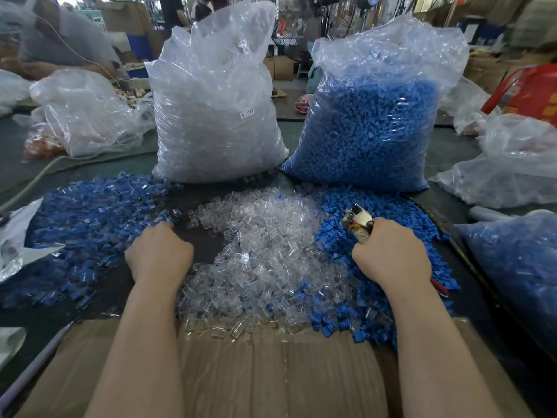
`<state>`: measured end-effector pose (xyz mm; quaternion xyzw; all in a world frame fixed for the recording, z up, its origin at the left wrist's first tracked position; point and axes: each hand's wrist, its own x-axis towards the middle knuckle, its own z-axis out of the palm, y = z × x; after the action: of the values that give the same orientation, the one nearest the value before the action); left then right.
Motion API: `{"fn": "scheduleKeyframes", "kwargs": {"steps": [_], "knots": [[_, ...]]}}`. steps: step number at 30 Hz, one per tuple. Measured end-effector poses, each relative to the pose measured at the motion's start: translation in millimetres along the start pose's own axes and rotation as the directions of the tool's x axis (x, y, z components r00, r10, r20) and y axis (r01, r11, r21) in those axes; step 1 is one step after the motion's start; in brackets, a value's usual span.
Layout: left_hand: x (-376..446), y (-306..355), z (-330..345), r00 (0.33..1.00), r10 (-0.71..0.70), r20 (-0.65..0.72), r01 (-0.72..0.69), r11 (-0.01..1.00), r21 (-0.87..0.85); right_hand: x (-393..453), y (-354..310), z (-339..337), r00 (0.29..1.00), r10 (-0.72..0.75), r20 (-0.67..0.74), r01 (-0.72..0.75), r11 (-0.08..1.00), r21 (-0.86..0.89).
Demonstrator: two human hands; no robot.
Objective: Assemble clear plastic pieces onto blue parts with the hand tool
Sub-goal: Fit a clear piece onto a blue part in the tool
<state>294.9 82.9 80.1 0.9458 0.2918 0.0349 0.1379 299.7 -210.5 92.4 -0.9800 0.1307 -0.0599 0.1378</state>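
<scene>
My right hand (pixel 391 254) is curled tight round the hand tool (pixel 358 223), whose metal head pokes out past my knuckles over the heap of blue parts (pixel 388 212), just right of the pile of clear plastic pieces (pixel 265 236). My left hand (pixel 159 251), left of that pile, has its fingers bent under at the edge of the mixed blue-and-clear heap (pixel 90 218); I cannot tell whether they hold anything. Behind the pile stand a bag of clear pieces (pixel 211 110) and a bag of blue parts (pixel 373 125).
</scene>
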Motion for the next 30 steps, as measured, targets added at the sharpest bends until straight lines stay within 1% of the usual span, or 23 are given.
{"fn": "scheduleKeyframes", "kwargs": {"steps": [1, 3, 4, 6, 8, 9, 10, 12, 15, 25, 28, 30], "knots": [[-1.0, 2.6, -1.7, 0.999, 0.027, -0.022, -0.027, 0.999, -0.020, -0.5, 0.1, 0.6, 1.000, 0.007, 0.003, -0.007, 1.000, -0.014], [-4.8, 11.1, -3.6, 0.994, 0.101, -0.038, -0.105, 0.985, -0.135, -1.2, -0.5, 1.7, 1.000, 0.018, 0.015, -0.018, 0.999, -0.043], [-8.4, 16.7, -3.4, 0.989, 0.150, -0.005, -0.148, 0.964, -0.220, -1.7, -1.1, 2.4, 0.999, 0.018, 0.027, -0.017, 0.998, -0.053], [-19.0, 29.7, -0.3, 0.950, 0.282, 0.136, -0.220, 0.910, -0.350, -2.7, -2.2, 4.1, 0.999, 0.009, 0.043, -0.007, 0.999, -0.051], [-27.4, 42.2, 4.1, 0.887, 0.386, 0.255, -0.281, 0.887, -0.366, -3.9, -3.0, 5.3, 0.999, 0.001, 0.045, 0.001, 0.999, -0.047], [-29.5, 46.8, 6.4, 0.873, 0.407, 0.268, -0.305, 0.885, -0.352, -4.3, -3.5, 5.7, 0.999, -0.002, 0.040, 0.004, 0.999, -0.044], [-29.9, 50.1, 8.1, 0.874, 0.415, 0.254, -0.322, 0.885, -0.336, -4.4, -3.8, 6.3, 0.999, -0.005, 0.034, 0.006, 0.999, -0.038], [-29.6, 53.0, 9.7, 0.890, 0.419, 0.179, -0.349, 0.880, -0.323, -4.0, -3.9, 8.1, 1.000, -0.007, 0.023, 0.008, 1.000, -0.024], [-28.8, 52.4, 9.1, 0.906, 0.416, 0.081, -0.367, 0.866, -0.338, -4.2, -4.6, 11.4, 1.000, -0.015, 0.005, 0.015, 1.000, -0.025], [-31.4, 53.7, 8.6, 0.920, 0.392, 0.004, -0.337, 0.795, -0.505, -2.4, -2.3, 13.2, 1.000, 0.009, -0.001, -0.009, 1.000, -0.023], [-34.2, 55.4, 5.6, 0.927, 0.369, -0.066, -0.339, 0.747, -0.572, -2.9, -4.0, 12.1, 1.000, 0.022, -0.010, -0.022, 0.999, -0.028], [-36.0, 57.3, 3.9, 0.930, 0.356, -0.089, -0.327, 0.698, -0.637, -2.7, -4.6, 11.5, 0.999, 0.028, -0.042, -0.029, 0.999, -0.021]]}}
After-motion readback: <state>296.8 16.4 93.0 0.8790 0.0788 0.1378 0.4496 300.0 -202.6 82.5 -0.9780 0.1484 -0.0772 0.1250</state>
